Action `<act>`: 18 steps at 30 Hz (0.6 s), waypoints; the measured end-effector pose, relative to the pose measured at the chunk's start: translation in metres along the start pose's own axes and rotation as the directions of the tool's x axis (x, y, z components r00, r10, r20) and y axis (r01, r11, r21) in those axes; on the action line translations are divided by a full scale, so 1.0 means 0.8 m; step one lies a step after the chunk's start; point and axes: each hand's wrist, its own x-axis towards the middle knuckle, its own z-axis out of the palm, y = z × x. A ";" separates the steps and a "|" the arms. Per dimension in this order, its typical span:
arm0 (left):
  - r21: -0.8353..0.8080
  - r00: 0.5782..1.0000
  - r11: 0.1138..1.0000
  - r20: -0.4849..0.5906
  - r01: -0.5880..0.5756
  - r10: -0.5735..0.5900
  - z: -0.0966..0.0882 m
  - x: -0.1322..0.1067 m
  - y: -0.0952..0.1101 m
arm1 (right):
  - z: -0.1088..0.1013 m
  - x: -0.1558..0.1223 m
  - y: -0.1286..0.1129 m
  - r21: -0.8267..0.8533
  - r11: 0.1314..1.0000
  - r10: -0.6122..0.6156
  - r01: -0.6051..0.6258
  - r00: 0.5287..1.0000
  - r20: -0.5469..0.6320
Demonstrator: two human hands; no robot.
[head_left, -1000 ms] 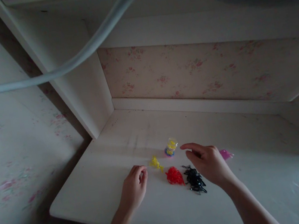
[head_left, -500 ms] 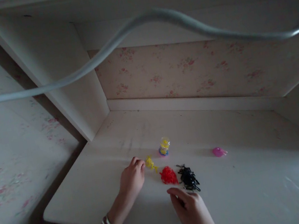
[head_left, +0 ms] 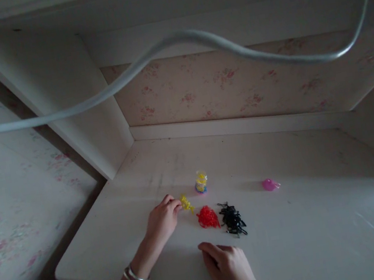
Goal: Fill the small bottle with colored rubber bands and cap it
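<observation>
Had the left hand [head_left: 162, 218] right at the yellow pile [head_left: 185, 203], finger and thumb drawn in close, but couldn't tell whether actually gripping any of it. Had the right hand [head_left: 230, 268] curled and well apart from the left, resting or hovering below the other piles; couldn't tell whether holding something in there. Probably called for a light fingertip pinch on the yellow, then straight up, so as not to drag bits into the red pile [head_left: 208, 217] just beside. Same care with the black pile [head_left: 232, 219] next over, and worth not bumping the small clear-topped container [head_left: 201, 182] just behind the yellow. Looked tighter on the left, toward the rounded corner [head_left: 59, 273] and the side panel [head_left: 92, 112]. Had way more room rightward on the surface [head_left: 328, 222], out past the pink thing [head_left: 270, 184]. Saw a pale cable [head_left: 188, 35] across the view too, couldn't judge how near.
</observation>
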 end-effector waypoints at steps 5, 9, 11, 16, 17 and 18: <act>0.014 1.000 1.000 0.007 -0.020 0.020 0.001 0.006 -0.002 | -0.003 0.000 0.000 0.052 0.998 0.022 -0.022 1.000 -0.005; -0.064 0.999 0.998 -0.029 0.016 -0.018 -0.003 0.007 -0.006 | -0.007 0.002 -0.001 0.085 0.996 0.025 -0.025 1.000 0.007; -0.101 0.998 0.994 -0.039 0.037 -0.041 -0.007 0.007 -0.007 | -0.008 0.003 -0.001 0.089 0.996 0.028 -0.028 1.000 0.005; -0.216 0.992 0.976 -0.126 0.003 -0.031 -0.021 0.008 -0.003 | -0.007 0.003 0.001 0.085 0.996 0.038 -0.039 0.999 0.012; -0.247 0.988 0.969 -0.154 -0.018 -0.021 -0.023 0.009 -0.002 | -0.006 0.002 0.001 0.084 0.996 0.039 -0.040 0.999 0.014; -0.280 0.983 0.959 -0.182 -0.039 -0.013 -0.026 0.011 0.000 | -0.006 0.002 0.001 0.084 0.996 0.040 -0.041 0.999 0.015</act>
